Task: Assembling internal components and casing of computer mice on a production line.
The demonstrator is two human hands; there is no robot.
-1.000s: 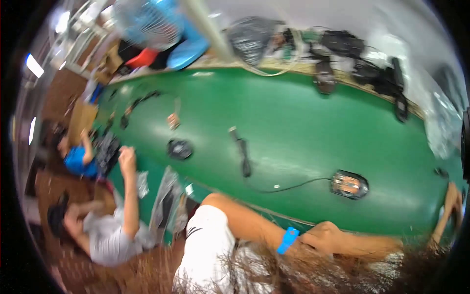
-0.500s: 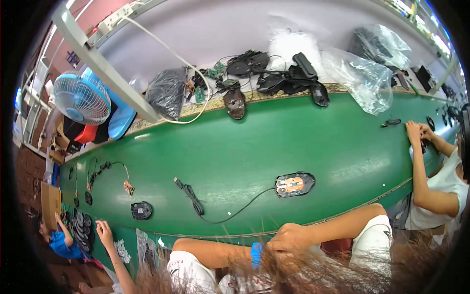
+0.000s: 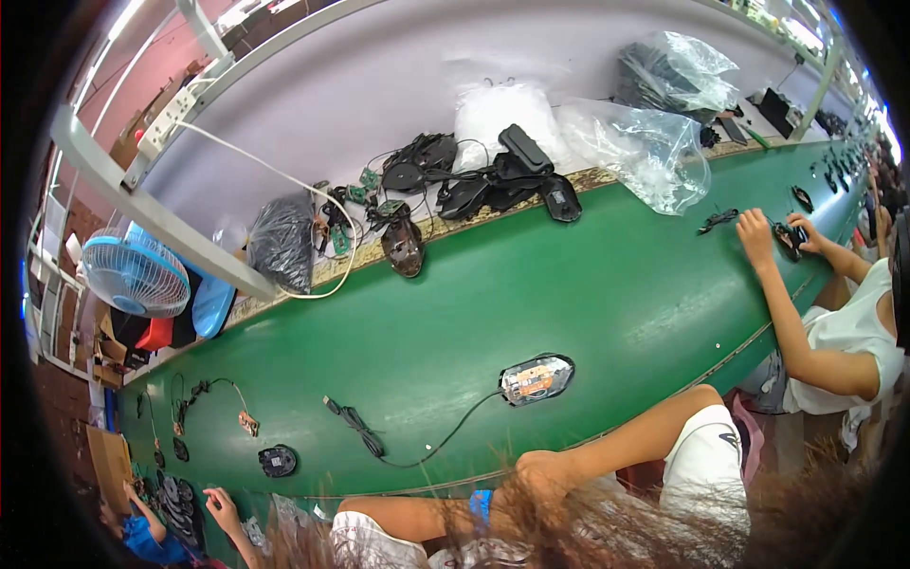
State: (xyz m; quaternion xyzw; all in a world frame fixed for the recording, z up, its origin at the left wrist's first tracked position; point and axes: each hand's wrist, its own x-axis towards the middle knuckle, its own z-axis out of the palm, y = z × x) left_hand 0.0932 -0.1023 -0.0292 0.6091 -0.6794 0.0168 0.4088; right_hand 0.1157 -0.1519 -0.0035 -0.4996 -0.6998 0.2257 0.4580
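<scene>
A long, glossy green worktop (image 3: 588, 284) ran below a pale lilac wall (image 3: 360, 114). An opened black computer mouse with an exposed orange circuit board (image 3: 537, 380) lay on it, beyond the person's right hand (image 3: 545, 469), board upward, presumably because its top cover was off. Its thin black cable (image 3: 362, 436) was folded into a bundle at the far end, probably to keep the lead short. A black oval mouse shell (image 3: 278, 461) sat well apart to the left.

Both hands were close together at the near edge, apart from the mouse; the left hand (image 3: 504, 517), beyond a bright blue wristband (image 3: 480, 508), was mostly covered by brown hair (image 3: 607, 531). I could not tell whether either hand's fingers were clasped on anything.

On the speckled-edged ledge (image 3: 590, 182) behind, jumbled black plastic parts (image 3: 493, 194) and a clear plastic bag (image 3: 654, 156) were perhaps set back to be out of the way. A blue-and-white fan (image 3: 136, 272) stood far left, and a co-worker in a white top (image 3: 848, 337) sat at the right
</scene>
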